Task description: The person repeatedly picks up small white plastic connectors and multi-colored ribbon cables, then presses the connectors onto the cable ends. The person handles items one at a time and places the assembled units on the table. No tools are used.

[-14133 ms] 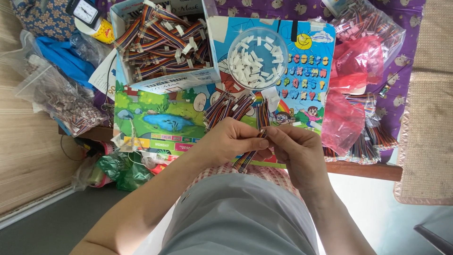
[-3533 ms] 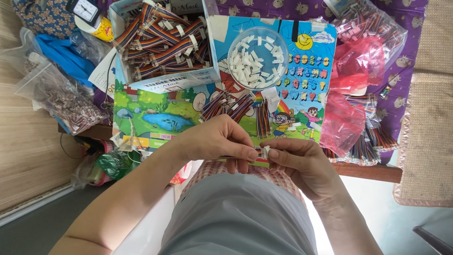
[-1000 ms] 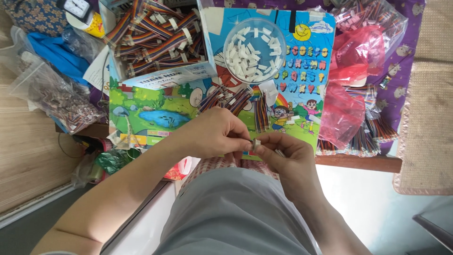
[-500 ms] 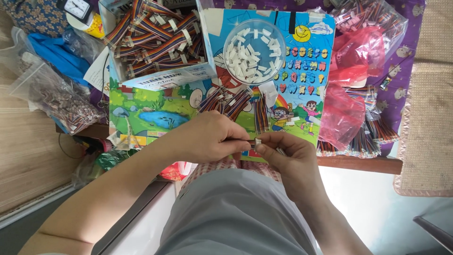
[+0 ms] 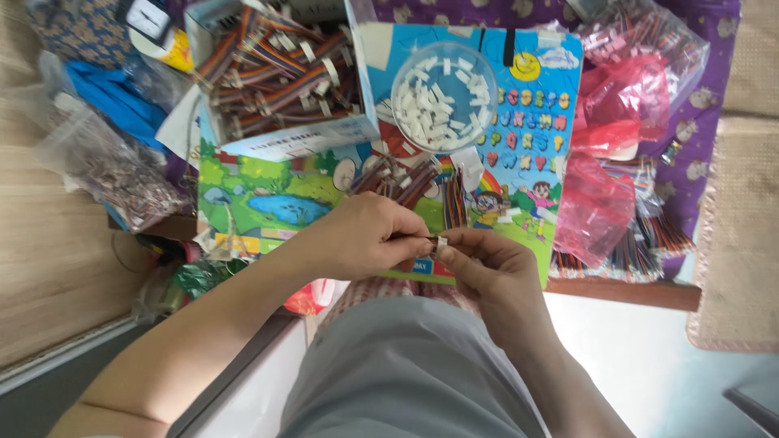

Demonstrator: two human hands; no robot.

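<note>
We held a small white connector (image 5: 442,242) just below the middle of the frame, pinched between the fingertips of both hands. Our left hand (image 5: 365,237) was curled closed, its thumb and forefinger gripping what looked like a thin wire end that met the connector from the left; the wire itself was too small to make out clearly. Our right hand (image 5: 487,264) was also closed, its fingertips clamped on the connector from the right. The piece was tiny, pale and blocky, and we could not tell more of its shape.

Beneath our hands lay a colourful cartoon board (image 5: 519,162) with a pond scene on its left and rows of bright letters on its right. On it, in the upper middle of the frame, stood a round clear bowl (image 5: 412,75) full of small white connectors like ours. Loose striped ribbon cables (image 5: 406,178) lay just above our hands. At upper left a cardboard box (image 5: 324,139) was packed with more such cables. Red plastic bags (image 5: 596,203) and clear bags of cables filled the right side, over a purple patterned cloth (image 5: 714,89). At left sat a clear bag of small dark parts (image 5: 114,174) and a wooden floor (image 5: 49,284).
</note>
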